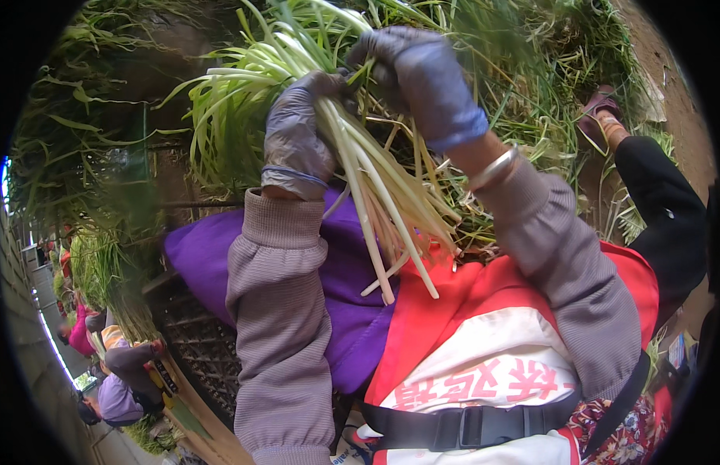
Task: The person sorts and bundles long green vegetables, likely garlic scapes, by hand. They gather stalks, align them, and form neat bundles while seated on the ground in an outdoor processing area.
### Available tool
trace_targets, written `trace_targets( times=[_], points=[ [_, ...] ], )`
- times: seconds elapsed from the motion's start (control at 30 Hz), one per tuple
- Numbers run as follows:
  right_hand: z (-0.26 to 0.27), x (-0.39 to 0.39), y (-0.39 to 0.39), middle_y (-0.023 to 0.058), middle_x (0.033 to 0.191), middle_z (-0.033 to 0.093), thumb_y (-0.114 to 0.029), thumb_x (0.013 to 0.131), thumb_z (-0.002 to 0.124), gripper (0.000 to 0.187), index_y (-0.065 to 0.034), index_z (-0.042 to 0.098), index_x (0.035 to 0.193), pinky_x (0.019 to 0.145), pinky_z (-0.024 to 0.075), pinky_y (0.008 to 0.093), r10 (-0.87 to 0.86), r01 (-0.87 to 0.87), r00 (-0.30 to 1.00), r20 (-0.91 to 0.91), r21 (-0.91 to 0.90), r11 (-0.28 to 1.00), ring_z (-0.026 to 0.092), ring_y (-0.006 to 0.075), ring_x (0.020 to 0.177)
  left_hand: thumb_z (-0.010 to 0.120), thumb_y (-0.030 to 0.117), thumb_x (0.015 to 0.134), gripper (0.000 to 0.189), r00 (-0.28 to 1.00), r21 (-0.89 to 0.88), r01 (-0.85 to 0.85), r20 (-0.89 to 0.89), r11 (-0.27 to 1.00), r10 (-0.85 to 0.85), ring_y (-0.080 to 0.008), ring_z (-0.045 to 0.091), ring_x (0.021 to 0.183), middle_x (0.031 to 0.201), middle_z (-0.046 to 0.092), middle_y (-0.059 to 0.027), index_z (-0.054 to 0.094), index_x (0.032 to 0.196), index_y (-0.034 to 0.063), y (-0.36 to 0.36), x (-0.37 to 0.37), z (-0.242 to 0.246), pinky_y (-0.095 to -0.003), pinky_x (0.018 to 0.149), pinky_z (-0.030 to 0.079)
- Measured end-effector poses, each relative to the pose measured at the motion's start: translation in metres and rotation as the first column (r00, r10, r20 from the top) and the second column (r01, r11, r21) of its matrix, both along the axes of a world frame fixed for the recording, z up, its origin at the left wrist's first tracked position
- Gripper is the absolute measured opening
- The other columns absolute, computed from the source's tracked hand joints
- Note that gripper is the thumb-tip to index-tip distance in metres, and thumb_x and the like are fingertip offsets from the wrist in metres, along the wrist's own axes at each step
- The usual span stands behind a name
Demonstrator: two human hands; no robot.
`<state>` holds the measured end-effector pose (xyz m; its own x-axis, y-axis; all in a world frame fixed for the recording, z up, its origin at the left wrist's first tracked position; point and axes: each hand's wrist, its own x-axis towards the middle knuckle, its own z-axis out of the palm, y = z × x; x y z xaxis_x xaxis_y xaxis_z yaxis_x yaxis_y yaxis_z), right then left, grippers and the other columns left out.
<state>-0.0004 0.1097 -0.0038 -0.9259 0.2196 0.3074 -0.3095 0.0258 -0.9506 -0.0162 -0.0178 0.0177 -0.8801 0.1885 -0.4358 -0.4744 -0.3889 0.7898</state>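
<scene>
My left hand point(301, 133), in a thin bluish-grey glove, is closed around a bunch of long allium-like stalks point(369, 168). Their pale stems hang down over my lap, while light green leaves point(238, 93) fan out beyond the hand. Close beside it, my right hand point(421, 84), gloved the same way, has its fingers curled on a narrow green leaf point(364, 72) at the bunch. Fingertips of both hands are partly hidden by the gloves and leaves.
Loose green leaves and stalks point(546, 104) heap up ahead and to the right. A black plastic crate point(197, 343) stands at my left. Other people point(119, 395) sit farther left near standing bundles point(98, 267). A purple cloth point(354, 325) and red apron point(430, 308) cover my lap.
</scene>
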Motion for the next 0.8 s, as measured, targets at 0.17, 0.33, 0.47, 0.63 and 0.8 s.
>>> trace_targets(
  times=[0.17,0.33,0.47,0.63,0.8],
  points=[
    [0.021,-0.023,0.048,0.0026,0.048,0.048,-0.006,0.080,0.048,0.017,-0.0048,0.051,0.063,0.038,0.0349,0.0239,-0.081,0.602,0.787,-0.612,0.732,0.321,0.041,0.0075,0.040,0.064,0.012,0.067,0.035,0.996,-0.117,0.032,-0.082,0.993,-0.041,-0.0195,0.055,0.065,0.080,0.059,-0.0147,0.048,0.094,-0.0039,-0.002,-0.004,0.003,-0.0306,0.064,0.049],
    [0.035,-0.008,0.048,0.0053,0.048,0.049,-0.015,0.080,0.050,0.018,-0.0029,0.057,0.069,0.036,0.0402,0.0265,-0.051,0.259,0.955,-0.292,0.740,0.621,0.042,0.0155,0.035,0.062,0.013,0.068,0.037,0.991,0.075,0.037,-0.129,0.996,-0.027,-0.0217,0.055,0.077,0.093,0.058,-0.0161,0.048,0.099,-0.0007,-0.014,-0.011,0.001,-0.0306,0.070,0.048],
    [0.012,0.007,-0.011,0.0143,0.063,0.056,-0.010,0.075,0.048,0.014,0.0019,0.050,0.082,0.048,0.0469,0.0357,0.130,0.052,0.981,-0.146,0.837,0.545,0.058,0.0271,0.055,0.063,0.017,0.066,0.029,0.977,-0.085,-0.042,-0.211,0.995,0.024,-0.0180,0.053,0.077,0.081,0.057,-0.0078,0.058,0.087,-0.0016,-0.016,-0.017,-0.010,-0.0298,0.071,0.047],
    [-0.011,0.013,-0.004,0.0198,0.059,0.051,-0.010,0.070,0.054,0.011,0.0011,0.051,0.070,0.049,0.0428,0.0404,0.262,-0.246,0.962,0.080,0.674,0.697,0.053,0.0356,0.054,0.063,0.018,0.067,0.031,0.951,0.130,-0.094,-0.281,0.987,0.128,-0.0167,0.052,0.074,0.081,0.054,-0.0070,0.055,0.089,-0.0025,-0.052,-0.026,-0.006,-0.0289,0.071,0.047],
    [-0.046,0.090,0.072,0.0159,0.056,0.052,-0.008,0.063,0.054,0.007,-0.0010,0.054,0.063,0.049,0.0442,0.0387,0.289,-0.467,0.877,0.384,0.826,0.316,0.055,0.0323,0.057,0.062,0.019,0.068,0.034,0.874,0.268,-0.076,-0.445,0.960,0.193,-0.0164,0.052,0.073,0.081,0.053,-0.0067,0.052,0.093,-0.0024,-0.108,-0.030,0.023,-0.0298,0.071,0.047]
  ],
)
